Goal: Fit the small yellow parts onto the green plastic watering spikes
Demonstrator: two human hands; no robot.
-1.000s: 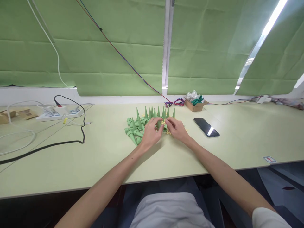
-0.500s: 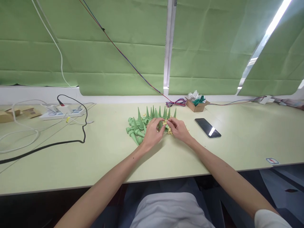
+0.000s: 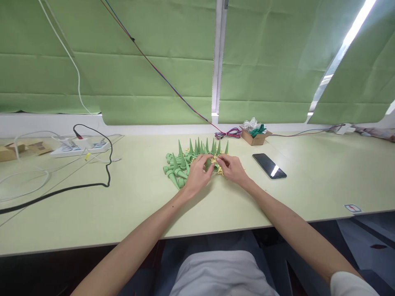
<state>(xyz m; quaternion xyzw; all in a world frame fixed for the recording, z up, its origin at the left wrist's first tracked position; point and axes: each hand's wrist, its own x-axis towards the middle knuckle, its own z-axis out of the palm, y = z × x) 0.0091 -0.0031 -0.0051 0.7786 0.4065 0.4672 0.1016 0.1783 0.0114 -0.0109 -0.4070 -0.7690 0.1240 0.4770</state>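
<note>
My left hand [image 3: 199, 172] is closed with curled fingers, and its fingertips meet a small yellow piece [image 3: 213, 160]. From the other side my right hand [image 3: 233, 168] pinches at this piece with thumb and index finger. Some green shows in the gap of my left hand; whether it is held or stands behind, I cannot tell. Green cone-shaped plastic spikes with ridged caps [image 3: 173, 174] lie heaped beside my left hand. Behind both hands, several green spikes [image 3: 197, 146] stand upright with their points up. More yellow pieces [image 3: 220, 170] lie under my right hand, partly hidden.
To the right a black phone [image 3: 269, 165] lies on the pale table [image 3: 123, 213]. A small cardboard box [image 3: 255, 138] with clear plastic and green material stands at the back, beside coiled red-blue wire [image 3: 228, 133]. A power strip [image 3: 82, 148] and cables occupy the left.
The view has shifted very slightly. Both hands stay together at the small yellow piece, with hardly any finger movement visible.
</note>
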